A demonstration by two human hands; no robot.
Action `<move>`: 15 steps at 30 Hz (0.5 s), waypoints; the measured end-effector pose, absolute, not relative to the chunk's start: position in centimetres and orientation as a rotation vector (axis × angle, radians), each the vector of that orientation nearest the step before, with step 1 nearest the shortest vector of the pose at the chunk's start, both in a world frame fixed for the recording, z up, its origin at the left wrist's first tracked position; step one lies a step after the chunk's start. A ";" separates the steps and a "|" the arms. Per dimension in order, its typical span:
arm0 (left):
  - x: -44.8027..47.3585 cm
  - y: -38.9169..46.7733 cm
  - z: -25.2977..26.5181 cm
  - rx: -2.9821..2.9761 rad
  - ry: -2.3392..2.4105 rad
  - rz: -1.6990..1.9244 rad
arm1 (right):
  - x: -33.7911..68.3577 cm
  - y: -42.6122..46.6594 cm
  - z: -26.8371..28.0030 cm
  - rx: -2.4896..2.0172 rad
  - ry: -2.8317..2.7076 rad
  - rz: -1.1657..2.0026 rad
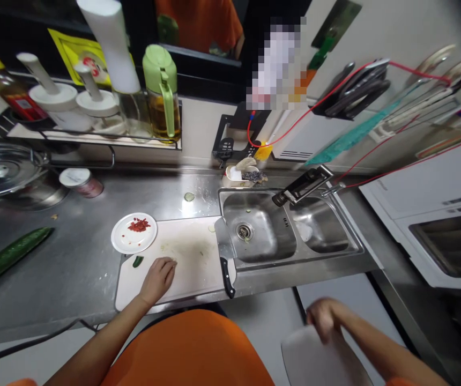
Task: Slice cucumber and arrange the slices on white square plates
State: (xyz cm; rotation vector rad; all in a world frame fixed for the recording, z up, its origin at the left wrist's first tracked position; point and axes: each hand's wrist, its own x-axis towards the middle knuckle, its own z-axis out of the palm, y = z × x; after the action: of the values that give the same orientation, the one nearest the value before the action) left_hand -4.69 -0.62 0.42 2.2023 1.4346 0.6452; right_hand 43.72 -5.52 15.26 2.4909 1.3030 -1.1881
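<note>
My left hand [158, 277] rests on the white cutting board [190, 281], its fingers loosely bent and lying on the surface, with nothing visible in them. A short cucumber end [138, 261] lies on the board just left of it. Down at the lower right, my right hand [324, 317] grips the top edge of a pale grey panel with rounded corners [322, 356]; its lower part is cut off by the frame. The kitchen knife [227, 276] lies across the board's right end, its blade reaching to the sink rim. Chopped red pieces sit on a white plate [118, 242] at the board's upper left.
A whole cucumber [11, 256] lies on the left of the steel counter [77, 268]. Beyond the board is a cucumber slice [189, 197]. The double sink [265, 251] with its faucet [305, 185] is at right. Seasoning jars and an oil bottle [162, 102] stand on a rack.
</note>
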 end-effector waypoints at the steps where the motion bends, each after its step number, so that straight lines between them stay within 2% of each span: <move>1: -4.7 -0.6 0.3 2.211 1.430 0.638 | 44.3 -3.1 15.6 2.302 1.147 -1.332; 3: -4.7 -0.6 0.2 2.223 1.427 0.628 | 44.9 2.3 16.2 1.924 0.882 -1.605; 4: -4.7 -0.6 0.3 2.226 1.428 0.625 | 44.9 5.1 16.4 1.906 0.886 -1.695; 9: -4.4 -0.7 0.5 2.234 1.438 0.610 | 39.3 15.5 14.2 2.050 0.974 -2.250; 13: -4.3 -0.5 0.8 2.235 1.440 0.596 | 31.1 19.0 9.6 2.143 0.841 -2.784; 15: -4.2 -0.5 0.8 2.236 1.440 0.593 | 27.2 20.0 7.3 2.141 0.813 -2.873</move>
State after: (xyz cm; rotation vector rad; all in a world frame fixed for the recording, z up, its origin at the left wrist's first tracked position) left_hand -4.23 -0.50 0.84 2.2361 1.4404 0.5927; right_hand 27.17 19.98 7.33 2.1409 0.8132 -2.8728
